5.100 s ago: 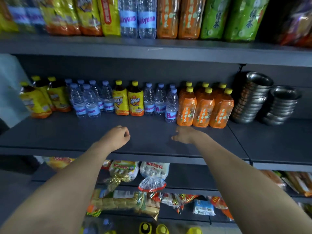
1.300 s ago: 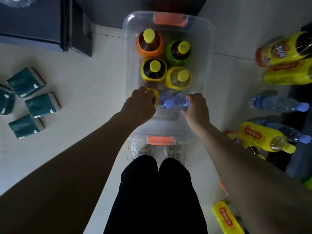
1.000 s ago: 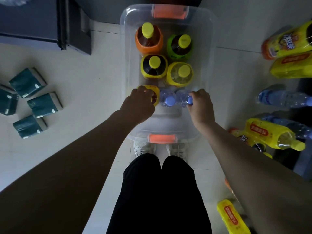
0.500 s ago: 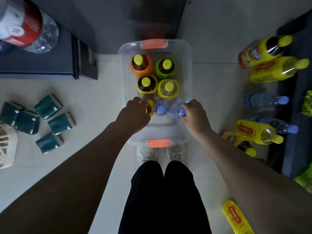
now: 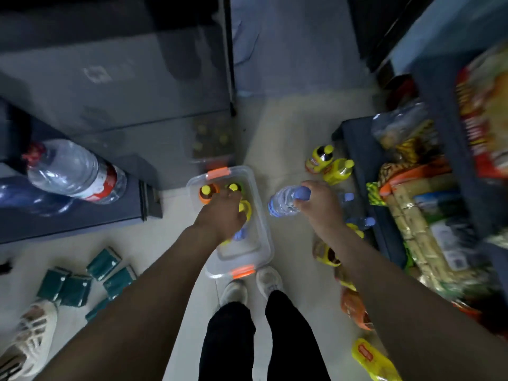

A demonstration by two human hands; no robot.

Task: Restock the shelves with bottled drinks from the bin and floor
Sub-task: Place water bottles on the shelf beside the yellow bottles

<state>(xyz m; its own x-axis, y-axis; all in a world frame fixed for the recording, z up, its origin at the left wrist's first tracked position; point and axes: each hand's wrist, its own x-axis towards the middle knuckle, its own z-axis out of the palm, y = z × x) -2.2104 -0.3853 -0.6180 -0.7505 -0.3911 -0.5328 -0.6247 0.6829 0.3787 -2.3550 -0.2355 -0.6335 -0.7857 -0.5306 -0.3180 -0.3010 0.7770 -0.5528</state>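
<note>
A clear bin with orange handles stands on the floor before my feet. My right hand grips a blue-capped water bottle by its neck, lifted clear of the bin on its right side. My left hand hangs over the bin, fingers curled round a yellow bottle that it mostly hides. Left in the bin are an orange bottle, a green one and a water bottle. More bottles lie on the floor to the right.
A dark shelf unit with snack packs runs along the right. A large water jug lies on a dark platform at left. Teal packets and another person's sandalled foot are at lower left.
My right hand has lifted the water bottle out of the bin and off to the right. My left hand has risen with the yellow bottle. The view pulled back and upward.
</note>
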